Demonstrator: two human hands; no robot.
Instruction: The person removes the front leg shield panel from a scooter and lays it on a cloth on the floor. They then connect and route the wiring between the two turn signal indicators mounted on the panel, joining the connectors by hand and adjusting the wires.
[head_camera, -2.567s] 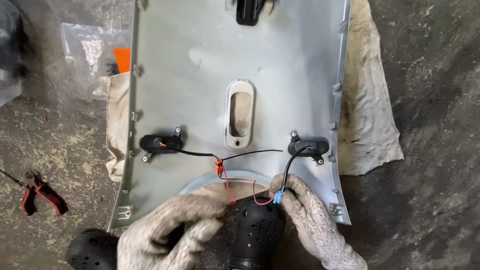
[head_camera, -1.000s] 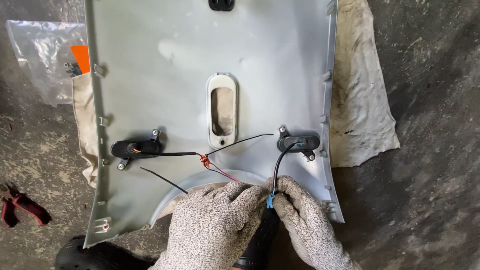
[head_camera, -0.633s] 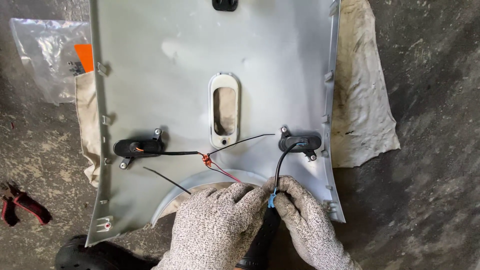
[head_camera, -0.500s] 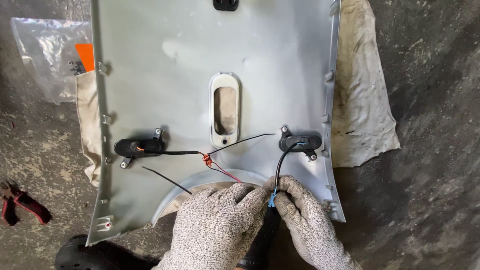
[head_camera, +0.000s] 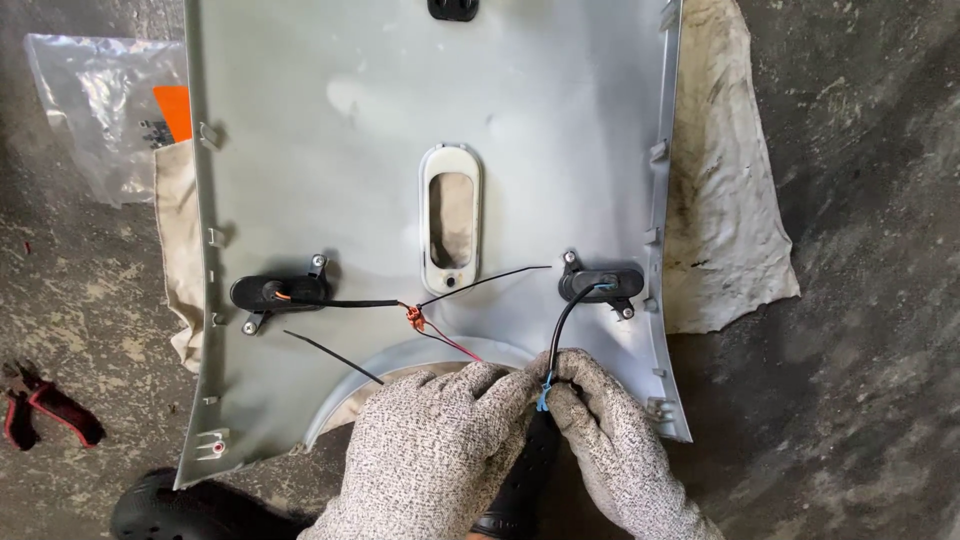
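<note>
A light grey plastic body panel (head_camera: 400, 130) lies inner side up on a dirty cloth. Two black lamp sockets are screwed to it, one on the left (head_camera: 275, 293) and one on the right (head_camera: 600, 284). Black wires run from both sockets. A twisted orange wire joint (head_camera: 414, 319) lies between them. My left hand (head_camera: 430, 450) and my right hand (head_camera: 610, 445), both in grey knit gloves, pinch the blue wire ends (head_camera: 545, 393) of the right socket's cable at the panel's lower edge. A black object (head_camera: 520, 480) sits under my hands, mostly hidden.
Red-handled pliers (head_camera: 45, 410) lie on the concrete floor at the left. A clear plastic bag (head_camera: 110, 110) with small parts lies at the upper left. The stained cloth (head_camera: 725, 200) sticks out to the right. A black shoe (head_camera: 170, 505) shows at the bottom left.
Over 2.6 seconds my view shifted slightly and my hands moved together onto the blue wire ends. In the last second nothing visibly moved.
</note>
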